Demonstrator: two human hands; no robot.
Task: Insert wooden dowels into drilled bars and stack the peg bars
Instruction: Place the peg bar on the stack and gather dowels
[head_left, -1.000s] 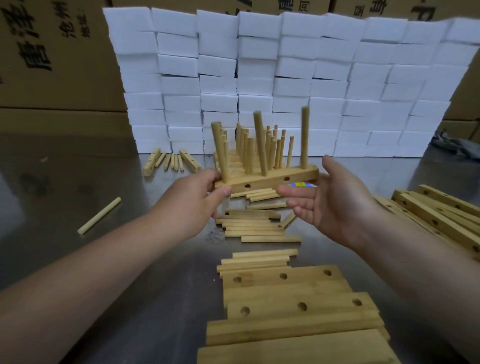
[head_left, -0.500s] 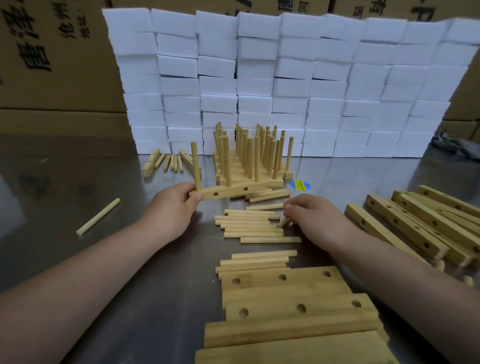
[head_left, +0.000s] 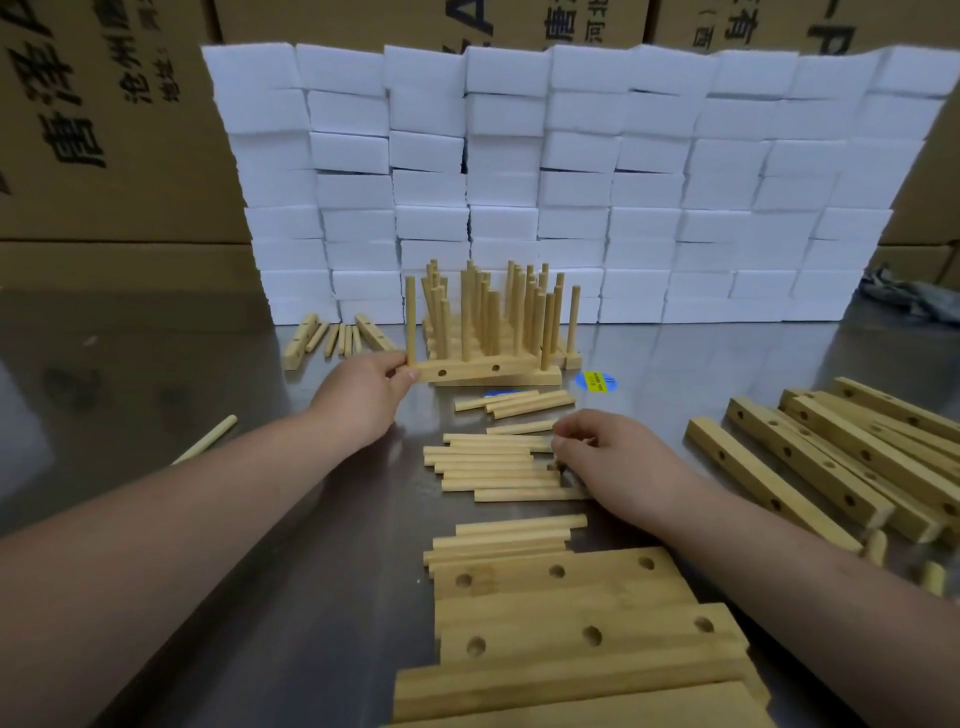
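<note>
One peg bar (head_left: 488, 370) in left hand (head_left: 363, 395), right hand (head_left: 613, 462) covering dowels (head_left: 488, 462)

Round wooden dowels (head_left: 493, 467) lie centre, pegged wooden bars (head_left: 488, 370) at twelve o'clock, long drilled bars (head_left: 810, 457) at three, drilled slabs (head_left: 571, 608) at six.

Peg-studded bar (head_left: 519, 375) behind loose flat-lying dowels (head_left: 488, 467)
</note>
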